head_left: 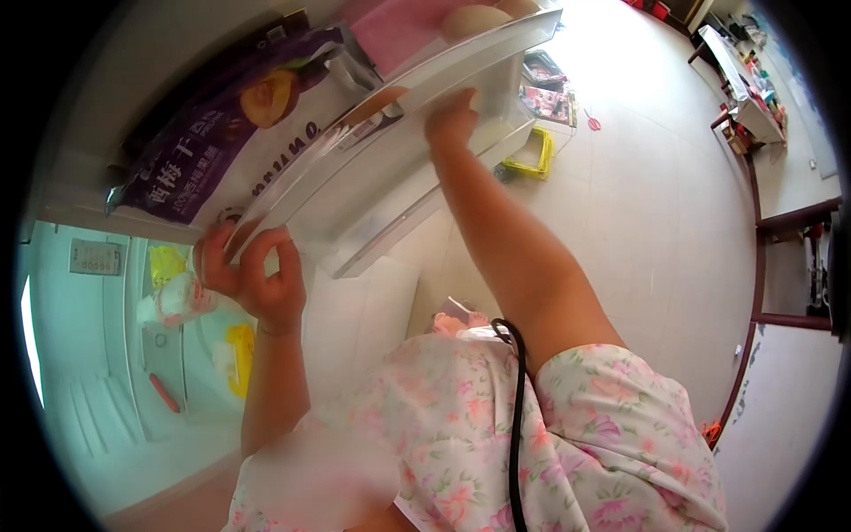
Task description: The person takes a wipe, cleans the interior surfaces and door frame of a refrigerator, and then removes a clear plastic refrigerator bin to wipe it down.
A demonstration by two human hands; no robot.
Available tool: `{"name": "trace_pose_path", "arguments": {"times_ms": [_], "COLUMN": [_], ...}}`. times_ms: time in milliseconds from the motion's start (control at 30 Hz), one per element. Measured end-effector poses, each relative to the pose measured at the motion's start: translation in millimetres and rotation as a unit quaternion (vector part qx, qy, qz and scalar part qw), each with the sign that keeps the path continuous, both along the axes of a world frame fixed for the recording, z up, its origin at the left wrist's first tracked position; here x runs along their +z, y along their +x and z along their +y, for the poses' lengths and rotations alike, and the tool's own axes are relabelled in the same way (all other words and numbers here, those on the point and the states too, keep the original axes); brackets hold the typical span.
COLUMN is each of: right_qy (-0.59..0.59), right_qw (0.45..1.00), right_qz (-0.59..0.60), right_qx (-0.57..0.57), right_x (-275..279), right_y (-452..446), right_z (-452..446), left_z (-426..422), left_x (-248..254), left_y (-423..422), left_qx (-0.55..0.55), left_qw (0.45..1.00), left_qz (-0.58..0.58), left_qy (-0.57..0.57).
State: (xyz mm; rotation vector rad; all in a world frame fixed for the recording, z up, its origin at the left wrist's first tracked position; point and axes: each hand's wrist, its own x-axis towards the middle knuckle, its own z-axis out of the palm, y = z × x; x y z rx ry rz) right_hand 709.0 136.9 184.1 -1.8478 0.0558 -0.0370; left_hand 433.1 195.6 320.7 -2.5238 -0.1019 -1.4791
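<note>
My left hand (pixel 257 275) is at the lower left end of the clear upper door bin (pixel 306 182), its fingers curled round the bin's edge. In that bin lie a purple and white prune bag (pixel 208 133), a pink item (pixel 390 35) and eggs (pixel 474 21). My right hand (pixel 452 120) reaches to the far end of the clear lower door bin (pixel 390 217), below the upper one. Its fingers are bent closed, and whatever they hold is hidden.
Left of my left hand is the open fridge interior, with a white and pink package (pixel 182 300) and a yellow item (pixel 238 359). A yellow frame (pixel 534 155) and red scissors (pixel 592 121) lie on the tiled floor (pixel 656 204). A black cord (pixel 517 426) hangs over my floral clothing.
</note>
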Motion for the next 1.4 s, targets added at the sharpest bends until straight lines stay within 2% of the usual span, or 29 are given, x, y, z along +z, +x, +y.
{"name": "trace_pose_path", "arguments": {"times_ms": [67, 100, 133, 167, 200, 233, 267, 333, 400, 433, 467, 500, 533, 567, 633, 733, 867, 933, 1000, 1067, 1100, 1167, 1200, 1233, 1267, 1300, 1333, 1400], "right_qy": [0.148, -0.102, -0.174, -0.135, -0.067, 0.002, 0.047, -0.032, -0.072, 0.042, 0.042, 0.168, 0.29, 0.29, 0.109, 0.045, 0.045, 0.011, -0.154, -0.016, -0.016, 0.174, 0.072, -0.032, -0.022, -0.087, -0.036, 0.141], "right_qw": [0.987, 0.989, 0.965, 0.969, 0.968, 0.975, 0.97, 0.967, 0.98, 0.992, 0.992, 0.98, 0.944, 0.944, 0.988, 0.988, 0.982, 0.988, 0.981, 0.998, 0.998, 0.976, 0.997, 0.993, 0.986, 0.927, 0.94, 0.962], "right_qz": [0.05, -0.088, -0.153, -0.136, -0.215, -0.097, -0.107, -0.146, -0.117, -0.036, -0.038, 0.05, 0.137, 0.135, 0.036, -0.039, -0.054, -0.012, -0.072, 0.062, 0.06, 0.131, 0.006, -0.117, -0.144, -0.358, -0.338, -0.195], "right_qx": [0.041, 0.066, 0.126, 0.155, 0.108, 0.201, 0.214, 0.205, 0.146, 0.111, 0.112, 0.097, 0.08, 0.079, 0.104, 0.14, 0.175, 0.155, 0.098, 0.01, 0.008, -0.018, -0.001, 0.013, 0.076, -0.064, 0.003, 0.13], "right_x": [3, -39, -27, -6, -16, 32, 31, 21, 15, 48, 54, 58, 60, 59, 55, 49, 47, 56, -27, 8, 12, 21, 25, 33, 41, 30, 50, 40], "right_y": [15, 23, -4, -37, -70, -106, -119, -113, -79, -75, -63, -47, -39, -40, -48, -94, -84, -69, -4, 10, 16, 29, 24, 13, 2, -13, -49, -82], "right_z": [-5, 25, 30, 33, 54, 28, 34, 42, 39, 10, -2, -9, -12, -12, -8, 8, 1, 1, 55, 14, 0, -15, -12, -4, 4, 33, 31, 71], "left_z": [0, 1, 2, 2, 2, 1, 2, 4, 4, 4, 5, 5, 5, 3, 1, 7, 8, 9, 6, 5, 4, 4, 2, 3, 5, 7, 8, 5], "left_x": [0, 0, -1, -2, -2, -3, -3, -3, -3, -2, -1, -1, -1, -1, 0, -6, -1, -1, 0, 1, 0, 1, 0, 0, -1, -1, -2, -2], "left_y": [4, 4, 5, 4, 4, 5, 5, 3, 1, 1, 1, 0, 0, 0, 2, 1, -2, 0, 0, 1, 0, -2, -2, -1, 0, 1, 2, 2], "left_qx": [-0.008, -0.002, 0.002, -0.005, 0.003, 0.01, 0.004, 0.0, -0.006, -0.011, -0.01, -0.008, -0.007, -0.008, 0.006, -0.022, -0.011, -0.026, -0.017, -0.01, -0.008, -0.007, -0.007, -0.009, -0.014, -0.021, -0.029, -0.016], "left_qw": [1.0, 1.0, 0.999, 0.999, 1.0, 1.0, 1.0, 1.0, 1.0, 1.0, 1.0, 1.0, 1.0, 1.0, 1.0, 0.999, 1.0, 1.0, 1.0, 1.0, 1.0, 1.0, 1.0, 1.0, 1.0, 1.0, 1.0, 1.0], "left_qz": [-0.002, -0.011, -0.018, -0.016, -0.016, -0.018, -0.018, -0.013, -0.01, -0.007, -0.009, -0.007, -0.005, -0.006, -0.012, -0.033, -0.004, 0.001, -0.002, -0.005, -0.004, -0.009, -0.009, -0.007, -0.006, -0.007, -0.007, -0.008], "left_qy": [0.011, 0.019, 0.028, 0.028, 0.02, 0.012, 0.014, -0.006, -0.008, -0.012, -0.011, -0.004, 0.003, 0.004, 0.023, -0.019, 0.013, -0.011, -0.006, 0.001, 0.004, 0.009, 0.008, 0.008, 0.009, 0.007, 0.005, 0.008]}}
